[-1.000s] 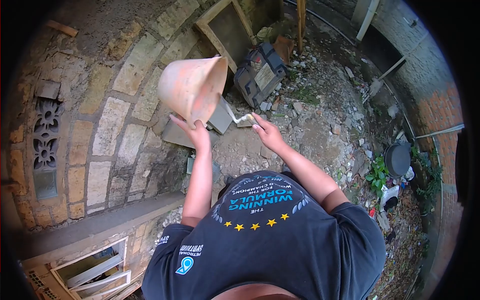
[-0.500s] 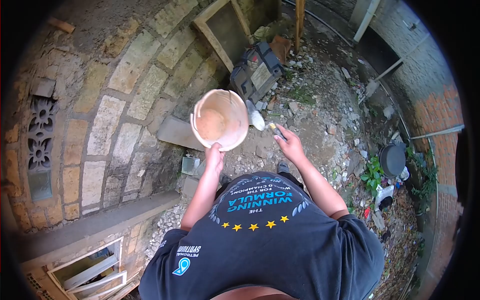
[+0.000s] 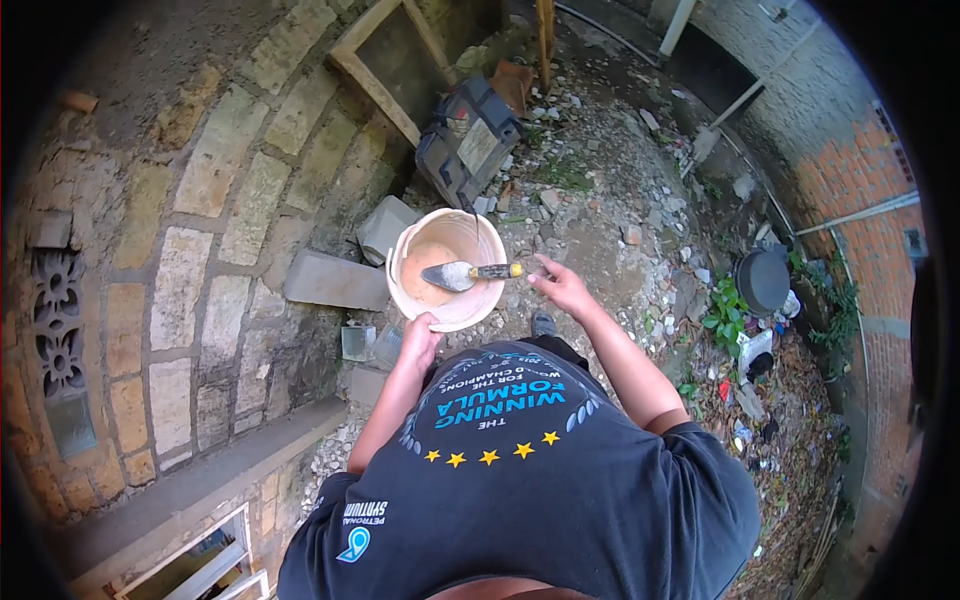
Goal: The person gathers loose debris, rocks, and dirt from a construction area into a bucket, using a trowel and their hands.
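My left hand (image 3: 420, 340) grips the near rim of a pale plastic bucket (image 3: 470, 312), its mouth facing up toward me. Inside the bucket is a coating of pinkish residue. A trowel (image 3: 490, 271) with a dark and yellow handle lies across the bucket's mouth, its grey blade over the inside and its handle crossing the right side of the rim. Just right of the handle's yellow end is my right hand (image 3: 564, 290), fingers apart and holding nothing.
A grey concrete block (image 3: 335, 280) and glass blocks (image 3: 357, 342) sit by the stone wall (image 3: 190, 280) on the left. Ahead lies a dark plastic case (image 3: 468, 140) beside a wooden frame (image 3: 375, 70). Rubble covers the ground; a black round tub (image 3: 765, 282) stands right.
The trowel has gone from my right hand to the bucket's mouth, and the right hand has let go. In view, the bucket sits slightly lower and shows more upright.
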The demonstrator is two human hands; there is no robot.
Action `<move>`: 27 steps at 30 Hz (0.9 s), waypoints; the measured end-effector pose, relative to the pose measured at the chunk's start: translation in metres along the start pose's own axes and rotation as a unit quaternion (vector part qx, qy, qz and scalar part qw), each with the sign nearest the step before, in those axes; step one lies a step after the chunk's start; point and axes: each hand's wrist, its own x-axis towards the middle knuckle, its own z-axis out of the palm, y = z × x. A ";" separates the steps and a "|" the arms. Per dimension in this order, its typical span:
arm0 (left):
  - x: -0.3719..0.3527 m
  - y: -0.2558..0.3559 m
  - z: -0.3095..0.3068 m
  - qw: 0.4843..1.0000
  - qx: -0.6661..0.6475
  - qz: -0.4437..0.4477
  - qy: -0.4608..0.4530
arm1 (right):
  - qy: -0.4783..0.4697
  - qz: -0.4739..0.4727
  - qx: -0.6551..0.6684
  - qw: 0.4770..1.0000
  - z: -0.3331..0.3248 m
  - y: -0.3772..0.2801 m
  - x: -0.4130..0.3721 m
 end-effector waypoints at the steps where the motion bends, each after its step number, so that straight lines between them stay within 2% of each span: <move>1: -0.001 -0.001 -0.001 1.000 -0.004 -0.004 -0.003 | -0.030 0.036 0.021 0.999 0.002 -0.003 -0.006; 3: 0.001 -0.006 0.002 1.000 -0.005 -0.013 -0.012 | -0.084 0.094 0.055 0.990 0.007 0.003 -0.011; 7: 0.003 -0.024 0.014 0.999 0.008 -0.026 -0.040 | -0.112 0.154 0.094 0.977 0.021 0.016 -0.020; 8: 0.003 -0.026 0.018 0.998 0.023 -0.027 -0.050 | -0.107 0.158 0.095 0.977 0.022 0.021 -0.021; 11: 0.004 -0.028 0.029 0.996 0.059 -0.042 -0.059 | -0.059 0.149 0.209 0.965 0.015 0.039 -0.025; 14: 0.005 -0.021 0.052 0.990 0.103 -0.062 -0.068 | -0.070 0.157 0.208 0.963 -0.009 0.058 -0.026; 16: 0.000 -0.017 0.076 0.986 0.148 -0.049 -0.061 | -0.045 0.159 0.222 0.961 -0.026 0.064 -0.031; 18: -0.004 -0.018 0.102 0.978 0.184 -0.057 -0.082 | -0.044 0.132 0.207 0.968 -0.041 0.074 -0.037; 20: 0.002 -0.026 0.124 0.977 0.181 -0.031 -0.111 | -0.011 0.142 0.233 0.962 -0.063 0.064 -0.050; 22: 0.010 -0.034 0.142 0.968 0.216 -0.046 -0.120 | 0.039 0.105 0.262 0.959 -0.078 0.062 -0.056; 27: 0.018 -0.056 0.176 0.951 0.248 -0.059 -0.174 | 0.083 0.118 0.294 0.945 -0.109 0.081 -0.072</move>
